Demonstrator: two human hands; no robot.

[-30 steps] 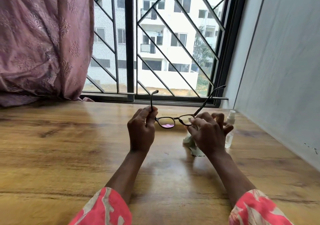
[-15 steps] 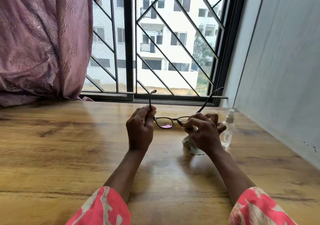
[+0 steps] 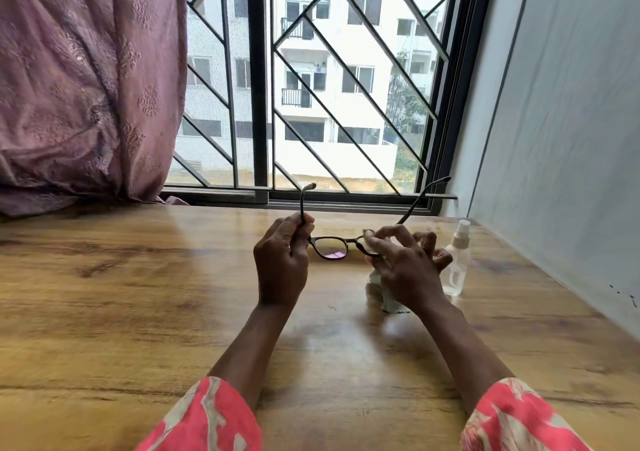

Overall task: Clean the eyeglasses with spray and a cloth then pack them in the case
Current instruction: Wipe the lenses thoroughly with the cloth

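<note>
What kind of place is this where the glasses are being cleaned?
Most likely a room in a home or apartment. A wooden table stands against a barred window with a mauve curtain drawn to one side, and a white residential block with balconies shows outside.

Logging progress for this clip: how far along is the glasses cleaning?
Done: can't confirm spraying; the spray bottle stands capped on the table, untouched. In hand: left hand grips the eyeglasses by a temple, right hand presses the cloth on one lens, so wiping is underway. Left: the other lens, folding, and packing; no case is in view.
</note>
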